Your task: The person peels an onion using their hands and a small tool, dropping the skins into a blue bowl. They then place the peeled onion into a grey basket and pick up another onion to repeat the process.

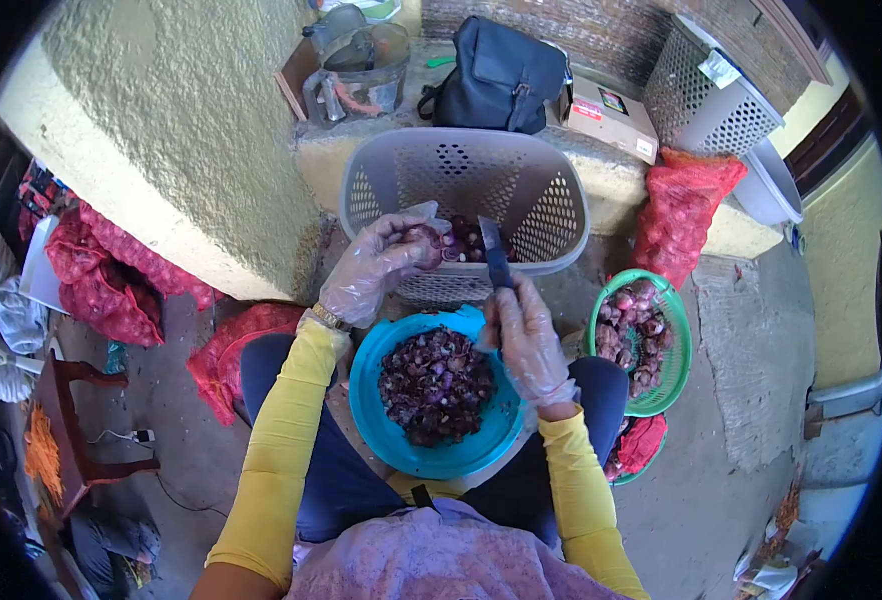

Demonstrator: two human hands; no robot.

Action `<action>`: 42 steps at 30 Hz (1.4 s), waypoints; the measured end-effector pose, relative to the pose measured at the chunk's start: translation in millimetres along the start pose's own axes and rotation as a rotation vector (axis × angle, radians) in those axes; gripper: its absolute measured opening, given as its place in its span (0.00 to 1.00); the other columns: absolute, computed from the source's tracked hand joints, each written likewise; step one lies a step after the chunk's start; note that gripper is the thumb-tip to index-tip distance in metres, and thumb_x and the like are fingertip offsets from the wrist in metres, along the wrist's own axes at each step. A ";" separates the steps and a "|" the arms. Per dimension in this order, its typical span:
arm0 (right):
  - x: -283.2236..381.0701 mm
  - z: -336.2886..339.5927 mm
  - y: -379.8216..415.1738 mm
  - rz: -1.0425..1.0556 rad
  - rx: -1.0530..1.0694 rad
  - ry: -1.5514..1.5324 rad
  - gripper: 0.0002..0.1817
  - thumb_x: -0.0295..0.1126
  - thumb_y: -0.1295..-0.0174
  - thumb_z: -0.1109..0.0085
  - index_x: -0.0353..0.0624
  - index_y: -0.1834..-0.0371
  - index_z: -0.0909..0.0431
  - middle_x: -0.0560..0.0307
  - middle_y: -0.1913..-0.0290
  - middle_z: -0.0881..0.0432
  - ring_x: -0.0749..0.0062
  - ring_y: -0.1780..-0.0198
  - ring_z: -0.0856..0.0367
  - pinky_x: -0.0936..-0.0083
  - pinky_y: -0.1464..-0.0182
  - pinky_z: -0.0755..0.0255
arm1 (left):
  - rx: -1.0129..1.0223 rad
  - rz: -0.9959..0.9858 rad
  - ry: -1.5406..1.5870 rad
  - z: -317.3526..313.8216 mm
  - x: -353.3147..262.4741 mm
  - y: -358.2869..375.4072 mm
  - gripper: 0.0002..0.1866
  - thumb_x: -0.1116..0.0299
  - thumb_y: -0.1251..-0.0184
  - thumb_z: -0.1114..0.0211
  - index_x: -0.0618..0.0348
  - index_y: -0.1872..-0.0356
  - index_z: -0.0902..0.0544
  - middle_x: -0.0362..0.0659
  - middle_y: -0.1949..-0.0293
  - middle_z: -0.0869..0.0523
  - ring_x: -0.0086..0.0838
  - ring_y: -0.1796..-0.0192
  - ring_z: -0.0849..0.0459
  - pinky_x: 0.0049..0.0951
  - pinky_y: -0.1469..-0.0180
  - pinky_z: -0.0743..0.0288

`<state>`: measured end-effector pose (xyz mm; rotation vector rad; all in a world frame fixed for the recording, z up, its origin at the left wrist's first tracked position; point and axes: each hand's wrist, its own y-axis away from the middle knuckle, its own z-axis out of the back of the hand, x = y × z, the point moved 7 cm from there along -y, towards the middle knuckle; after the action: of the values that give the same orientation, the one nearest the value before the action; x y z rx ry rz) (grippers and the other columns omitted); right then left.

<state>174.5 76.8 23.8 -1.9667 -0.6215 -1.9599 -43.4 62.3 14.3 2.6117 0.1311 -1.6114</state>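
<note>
My left hand [373, 262], in a clear plastic glove, is closed around a red onion [423, 248] over the near rim of the grey perforated basket [361, 170]. My right hand [529, 335], gloved too, grips a knife [497, 262] by its dark handle, its blade pointing away from me. Knife and onion are apart. Peeled onions [466, 235] lie in the bottom of the basket, partly hidden by my hands. Below my hands, between my knees, stands a turquoise basin [366, 430] holding dark onion skins and scraps [436, 385].
A green basket [683, 350] of red onions stands to my right, near a full red mesh sack [676, 215]. More red sacks [106, 285] lie at left. A black backpack [506, 75] and a cardboard box [611, 115] sit on the ledge behind the grey basket.
</note>
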 end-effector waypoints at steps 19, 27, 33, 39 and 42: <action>28.1 -5.5 -64.4 0.099 0.086 0.170 0.08 0.29 0.28 0.30 0.39 0.53 0.17 0.68 0.64 0.18 0.86 0.63 0.25 0.80 0.59 0.27 | 0.092 0.031 0.046 -22.9 1.6 -10.7 0.34 0.75 0.29 0.28 0.62 0.23 0.27 0.48 0.36 0.15 0.31 0.37 0.15 0.36 0.30 0.20; 31.3 -2.1 -48.9 0.174 0.221 0.046 0.10 0.35 0.24 0.32 0.42 0.51 0.20 0.71 0.65 0.23 0.87 0.69 0.30 0.82 0.67 0.34 | -0.023 0.008 0.195 -16.3 -9.1 -13.8 0.34 0.70 0.23 0.31 0.64 0.20 0.33 0.48 0.36 0.18 0.33 0.34 0.15 0.38 0.27 0.21; 18.9 4.8 -42.8 -0.121 0.277 -0.021 0.16 0.43 0.13 0.54 0.43 0.40 0.24 0.69 0.67 0.29 0.83 0.71 0.31 0.80 0.69 0.31 | -0.029 -0.072 0.298 -15.5 -9.4 -17.0 0.28 0.60 0.16 0.37 0.65 0.24 0.30 0.50 0.37 0.17 0.34 0.34 0.15 0.36 0.30 0.17; 21.0 -3.2 -48.9 -0.008 0.167 -0.255 0.18 0.46 0.12 0.58 0.44 0.40 0.24 0.68 0.68 0.30 0.82 0.76 0.32 0.81 0.72 0.34 | -0.037 -0.035 0.383 -6.6 0.8 -20.3 0.29 0.47 0.11 0.47 0.62 0.27 0.24 0.50 0.45 0.12 0.32 0.41 0.12 0.32 0.37 0.15; 8.2 -3.4 -50.4 -0.140 0.243 -0.303 0.19 0.47 0.12 0.57 0.45 0.38 0.23 0.69 0.69 0.30 0.84 0.77 0.34 0.82 0.74 0.36 | -0.073 -0.046 0.339 -6.9 4.8 -21.6 0.33 0.41 0.12 0.51 0.61 0.26 0.24 0.50 0.47 0.10 0.25 0.53 0.13 0.23 0.52 0.15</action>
<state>146.3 119.4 27.4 -2.1261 -1.0450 -1.5773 -37.5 84.6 12.8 2.8177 0.2640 -1.1367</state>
